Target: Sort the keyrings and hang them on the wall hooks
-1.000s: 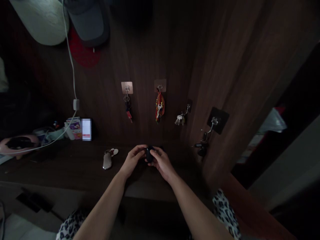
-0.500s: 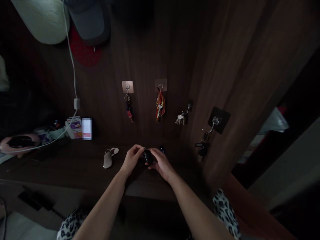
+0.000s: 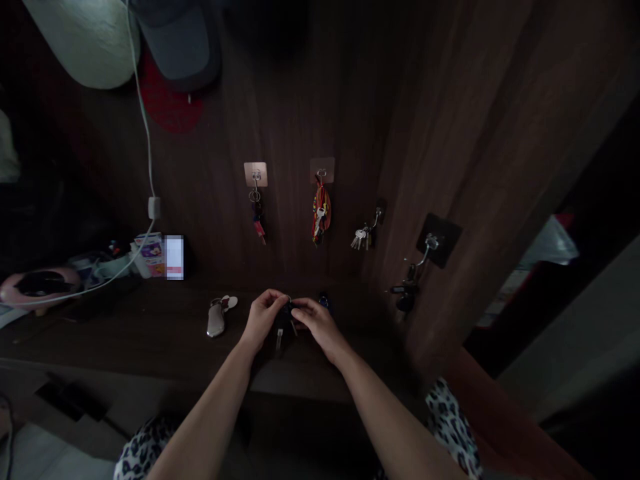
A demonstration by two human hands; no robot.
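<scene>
Between my two hands is a bunch of keys (image 3: pixel 280 339) on a ring, with metal blades hanging down over the shelf. My left hand (image 3: pixel 266 317) is closed, thumb and finger pinching near the ring at the top. My right hand (image 3: pixel 320 323) is closed too, its fingertips pressed on the bunch from the other side. What exactly lies under the fingertips is too dark to make out. A silvery key fob (image 3: pixel 216 320) with round white tags lies left of my left hand. Behind my right hand sits a small dark blue object (image 3: pixel 324 300), partly hidden.
On the back panel hang a pink-tagged key set (image 3: pixel 258 223), keys on a red-yellow cord (image 3: pixel 321 213) and silver keys (image 3: pixel 361 236). Dark keys (image 3: pixel 405 293) hang on the right wall hook. A lit phone (image 3: pixel 174 257) stands at left beside boxes and a white cable (image 3: pixel 145 127).
The black fob that lay between my hands has turned out of sight, and key blades now hang down there. My right fingers have closed inward toward the ring.
</scene>
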